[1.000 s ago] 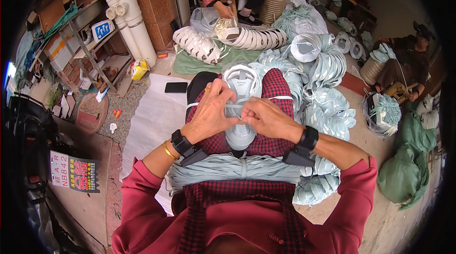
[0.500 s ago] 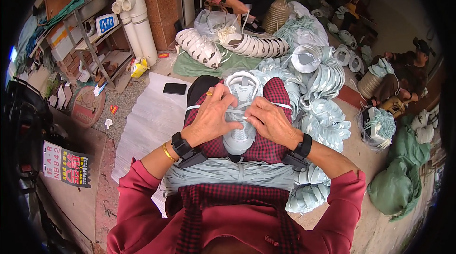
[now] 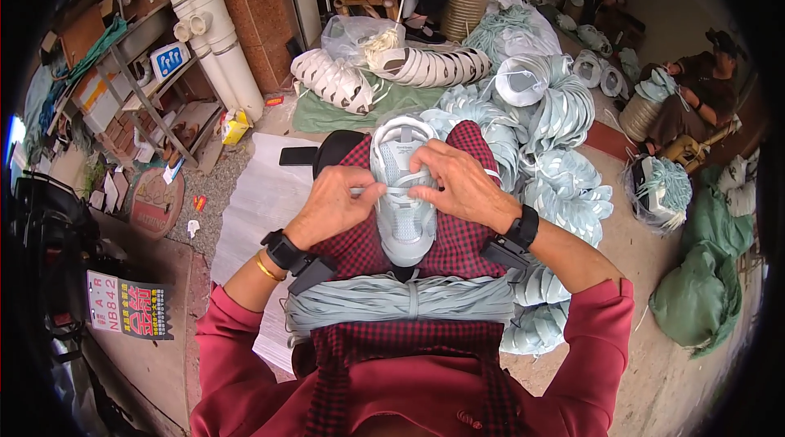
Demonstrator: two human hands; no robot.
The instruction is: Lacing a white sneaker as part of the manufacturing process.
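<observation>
From where I stand, a pale blue-grey shoe (image 3: 404, 215) sits toe toward the wearer on the red-and-black checked cloth (image 3: 458, 253) over their lap, a small dark printed mark on its tongue, too fine for me to make out. At the shoe's left edge the left hand (image 3: 331, 196) has thumb and forefinger drawn together on a flat pale lace (image 3: 396, 191). The right hand (image 3: 462, 179) comes in over the shoe's right side, thumb and forefinger a little apart over the lacing; I can't tell whether its curled fingers have hold of any lace. Between the shoe and the wearer's body lies a thick bundle of grey-blue strips (image 3: 392, 302), tied at the middle. Most of the writing is left of the shoe: a printed card (image 3: 129, 306), nearer the wearer than the shoe, with bold pink, red and yellow characters; a round reddish mat (image 3: 158, 200) with raised lettering; and, farther off beyond the shoe, a yellow packet (image 3: 236, 126) and a blue-and-white container (image 3: 169, 61) with a picture label. Heaped pale blue coils (image 3: 564, 196) stand to the shoe's right.
</observation>
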